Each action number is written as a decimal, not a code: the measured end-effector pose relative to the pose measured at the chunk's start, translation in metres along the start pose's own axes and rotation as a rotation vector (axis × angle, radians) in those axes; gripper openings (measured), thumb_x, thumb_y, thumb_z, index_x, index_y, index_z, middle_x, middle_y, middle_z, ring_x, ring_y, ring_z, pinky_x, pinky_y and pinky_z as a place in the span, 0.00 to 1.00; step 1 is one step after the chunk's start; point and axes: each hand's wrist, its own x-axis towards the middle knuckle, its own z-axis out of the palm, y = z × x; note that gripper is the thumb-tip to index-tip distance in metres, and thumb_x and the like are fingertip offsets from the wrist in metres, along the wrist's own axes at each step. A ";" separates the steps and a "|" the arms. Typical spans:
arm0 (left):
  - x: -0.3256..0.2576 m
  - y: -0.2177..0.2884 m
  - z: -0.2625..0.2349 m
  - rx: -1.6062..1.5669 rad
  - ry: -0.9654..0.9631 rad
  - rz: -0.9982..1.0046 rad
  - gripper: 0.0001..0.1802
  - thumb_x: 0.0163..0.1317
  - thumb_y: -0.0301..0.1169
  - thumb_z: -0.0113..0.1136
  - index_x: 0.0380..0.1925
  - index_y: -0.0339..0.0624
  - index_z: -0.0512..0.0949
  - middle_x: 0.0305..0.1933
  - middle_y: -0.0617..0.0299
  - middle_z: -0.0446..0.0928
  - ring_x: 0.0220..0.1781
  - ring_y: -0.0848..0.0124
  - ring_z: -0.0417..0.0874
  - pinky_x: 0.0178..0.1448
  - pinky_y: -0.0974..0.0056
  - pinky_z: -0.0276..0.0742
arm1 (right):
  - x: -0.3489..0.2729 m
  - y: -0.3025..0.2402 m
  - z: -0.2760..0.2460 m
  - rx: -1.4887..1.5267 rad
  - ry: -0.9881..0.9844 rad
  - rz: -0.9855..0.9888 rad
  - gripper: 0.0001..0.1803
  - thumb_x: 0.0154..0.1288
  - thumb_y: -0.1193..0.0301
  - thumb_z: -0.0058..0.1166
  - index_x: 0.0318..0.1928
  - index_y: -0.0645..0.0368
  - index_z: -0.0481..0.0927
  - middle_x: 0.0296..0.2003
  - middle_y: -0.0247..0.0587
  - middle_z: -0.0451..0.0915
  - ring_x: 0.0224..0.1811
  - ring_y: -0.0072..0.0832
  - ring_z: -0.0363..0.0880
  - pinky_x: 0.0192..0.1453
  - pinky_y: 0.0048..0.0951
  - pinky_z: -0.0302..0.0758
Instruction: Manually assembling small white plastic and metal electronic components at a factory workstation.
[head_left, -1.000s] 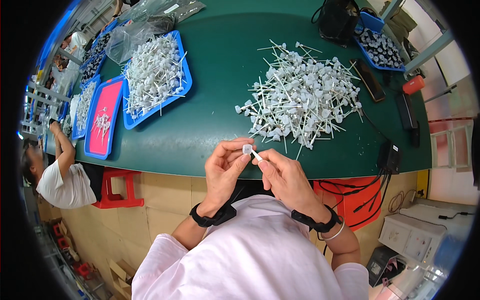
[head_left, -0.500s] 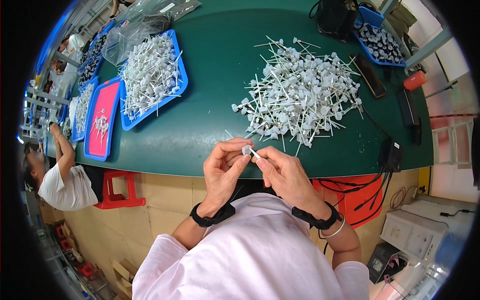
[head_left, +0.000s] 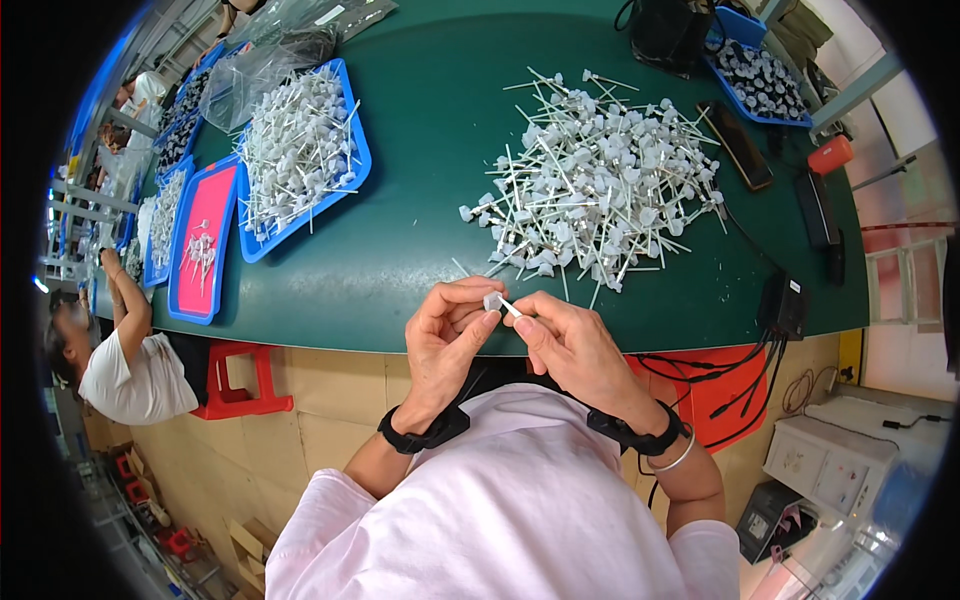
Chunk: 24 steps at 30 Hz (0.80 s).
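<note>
At the table's near edge, my left hand pinches the pale, blocky head of a small white stick-like part between thumb and fingers. My right hand is closed on the thin white stem of the same part, which points down to the right. What kind of part it is I cannot make out. Beyond my hands spreads a large loose pile of similar white parts, stems pointing every way. Further left, a blue tray is heaped with more of them.
A pink-lined blue tray holds several parts. On the green table lie a clear plastic bag, a phone and a black cable box. A tray of dark-based pieces stands far right. A person sits left.
The view has shifted very slightly. Both hands keep nearly the same grip on the small white part.
</note>
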 end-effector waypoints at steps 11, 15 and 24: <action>-0.001 -0.001 -0.001 0.089 0.013 0.025 0.12 0.62 0.13 0.59 0.45 0.32 0.75 0.55 0.48 0.77 0.56 0.66 0.80 0.61 0.65 0.78 | 0.001 0.001 -0.003 -0.062 -0.003 -0.019 0.11 0.73 0.66 0.50 0.41 0.63 0.76 0.16 0.44 0.71 0.16 0.33 0.71 0.24 0.35 0.66; -0.002 0.000 0.000 0.123 0.015 0.040 0.12 0.62 0.13 0.60 0.44 0.31 0.75 0.54 0.48 0.77 0.55 0.67 0.81 0.60 0.65 0.78 | 0.002 0.002 -0.004 -0.066 -0.001 -0.028 0.10 0.72 0.67 0.52 0.41 0.64 0.76 0.17 0.47 0.70 0.16 0.36 0.67 0.24 0.38 0.64; -0.001 0.000 -0.002 0.001 -0.010 -0.021 0.11 0.61 0.15 0.61 0.44 0.32 0.75 0.53 0.48 0.77 0.54 0.66 0.81 0.60 0.64 0.77 | 0.001 -0.001 -0.006 -0.044 -0.021 0.014 0.11 0.73 0.67 0.51 0.42 0.64 0.77 0.16 0.44 0.68 0.16 0.29 0.64 0.23 0.35 0.63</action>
